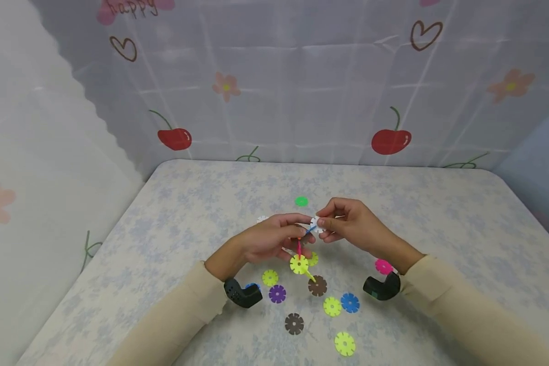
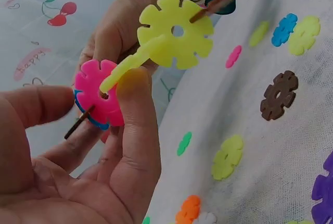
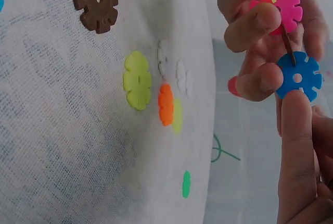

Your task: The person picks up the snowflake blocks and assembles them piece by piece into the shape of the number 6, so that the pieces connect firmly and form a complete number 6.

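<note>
My left hand (image 1: 270, 238) grips a chain of notched plastic discs slotted together. In the left wrist view the chain runs from a pink disc (image 2: 99, 86) through two yellow discs (image 2: 177, 28) to a brown disc (image 2: 217, 4) seen edge-on. Another brown disc (image 3: 287, 44) joins the pink one to a blue disc (image 3: 299, 76) in the right wrist view. Between thumb and fingers, my right hand (image 1: 354, 223) pinches a white disc (image 1: 317, 224) against the blue one. Whether its slot has caught cannot be told. One right finger touches the blue disc's edge.
Loose discs lie on the flowered tablecloth (image 1: 201, 203): a purple disc (image 1: 277, 294), a brown disc (image 1: 294, 324), a blue disc (image 1: 349, 303), a pink disc (image 1: 384, 266), a green disc (image 1: 301, 201) and several yellow ones. A printed curtain (image 1: 293, 117) hangs behind the table.
</note>
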### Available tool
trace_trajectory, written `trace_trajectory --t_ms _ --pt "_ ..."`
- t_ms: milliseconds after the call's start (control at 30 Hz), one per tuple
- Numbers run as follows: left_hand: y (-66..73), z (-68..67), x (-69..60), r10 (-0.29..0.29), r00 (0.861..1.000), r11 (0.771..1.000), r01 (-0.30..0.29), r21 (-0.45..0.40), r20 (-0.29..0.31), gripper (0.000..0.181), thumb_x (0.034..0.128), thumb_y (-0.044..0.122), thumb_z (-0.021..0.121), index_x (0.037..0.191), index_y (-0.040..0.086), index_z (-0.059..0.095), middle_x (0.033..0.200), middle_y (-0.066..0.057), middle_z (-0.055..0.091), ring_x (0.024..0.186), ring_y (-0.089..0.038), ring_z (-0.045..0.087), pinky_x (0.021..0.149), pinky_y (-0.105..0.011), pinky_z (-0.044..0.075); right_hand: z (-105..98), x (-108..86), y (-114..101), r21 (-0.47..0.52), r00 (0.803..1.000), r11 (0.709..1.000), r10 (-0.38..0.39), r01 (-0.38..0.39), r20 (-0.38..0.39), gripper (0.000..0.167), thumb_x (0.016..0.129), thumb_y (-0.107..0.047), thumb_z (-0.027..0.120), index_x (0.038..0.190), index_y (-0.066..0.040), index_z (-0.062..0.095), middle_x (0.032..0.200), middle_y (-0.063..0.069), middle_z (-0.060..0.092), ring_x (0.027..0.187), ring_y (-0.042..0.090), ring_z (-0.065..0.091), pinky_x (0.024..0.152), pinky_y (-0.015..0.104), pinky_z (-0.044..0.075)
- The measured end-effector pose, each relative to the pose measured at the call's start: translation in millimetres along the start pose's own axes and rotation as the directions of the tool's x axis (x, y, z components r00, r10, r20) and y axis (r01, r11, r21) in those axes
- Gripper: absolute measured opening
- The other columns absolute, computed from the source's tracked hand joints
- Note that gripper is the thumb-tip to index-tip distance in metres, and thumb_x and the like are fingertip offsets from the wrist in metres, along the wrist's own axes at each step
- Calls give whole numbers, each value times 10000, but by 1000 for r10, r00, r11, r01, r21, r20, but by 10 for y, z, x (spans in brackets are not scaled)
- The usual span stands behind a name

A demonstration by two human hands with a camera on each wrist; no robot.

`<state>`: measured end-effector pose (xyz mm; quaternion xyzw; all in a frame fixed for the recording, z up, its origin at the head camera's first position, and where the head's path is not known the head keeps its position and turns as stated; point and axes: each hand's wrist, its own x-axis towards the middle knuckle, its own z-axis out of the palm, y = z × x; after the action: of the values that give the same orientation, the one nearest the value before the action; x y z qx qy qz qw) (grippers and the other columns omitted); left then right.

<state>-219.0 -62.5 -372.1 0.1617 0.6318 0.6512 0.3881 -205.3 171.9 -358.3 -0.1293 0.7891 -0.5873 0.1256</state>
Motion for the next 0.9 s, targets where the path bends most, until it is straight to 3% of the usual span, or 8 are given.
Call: trace_trajectory --t_ms 167,267,333,433,467,533,700,900 --pt "-17 15 40 -27 999 999 27 -20 -19 370 1082 261 511 1416 103 507 1031 -59 642 917 -208 704 681 -332 557 -62 55 71 -31 1000 999 -16 16 24 228 997 -145 667 1184 -16 677 1038 151 692 885 342 715 751 395 599" --pt "-32 5 34 -26 997 999 23 -49 -68 344 1081 231 517 1405 117 514 961 -42 633 865 -185 696 662 -329 542 -169 85 129 -178 1000 984 -26 27 11 291 1042 -209 604 1290 -65 654 1097 162 676 946 326 692 773 393 593" --pt "-36 -6 25 -12 997 998 6 -68 -81 316 1083 216 508 1383 117 517 942 -36 630 845 -177 698 641 -321 532 -250 97 175 -356 1000 934 -19 20 5 333 1047 -215 592 1346 -73 626 1160 172 647 1001 324 656 790 415 576" --pt "-35 -19 8 4 997 994 -12 -107 -76 244 1082 199 497 1313 120 505 933 -39 627 829 -179 700 624 -321 527 -344 109 256 -618 999 786 22 8 41 379 1012 -182 637 1362 -41 617 1227 200 602 1080 349 592 854 489 532" --pt "-33 -20 5 7 997 993 -15 -120 -71 216 1081 194 493 1284 121 496 933 -43 628 826 -182 699 624 -325 530 -362 114 279 -674 998 739 38 12 59 383 993 -168 659 1348 -30 627 1236 205 589 1096 356 581 879 509 520" --pt "-31 -16 3 9 998 991 -16 -133 -54 175 1079 186 482 1239 115 471 934 -47 626 818 -183 693 622 -324 531 -387 116 318 -722 994 691 62 26 95 347 961 -121 688 1287 -6 660 1189 208 587 1085 364 580 900 533 503" --pt "-31 -2 10 16 1000 991 -19 -129 -22 115 1073 171 451 1155 90 443 931 -50 615 794 -180 663 609 -315 522 -398 113 320 -730 990 684 91 16 107 213 903 -13 712 1112 17 685 1028 124 626 947 295 600 847 481 528" --pt "-51 1 14 29 1000 995 -28 -99 3 120 1069 196 372 1025 90 409 895 -39 622 737 -155 641 579 -288 495 -424 67 306 -739 975 672 196 -54 107 161 912 -64 744 1022 -11 639 897 67 585 830 229 549 738 390 504"
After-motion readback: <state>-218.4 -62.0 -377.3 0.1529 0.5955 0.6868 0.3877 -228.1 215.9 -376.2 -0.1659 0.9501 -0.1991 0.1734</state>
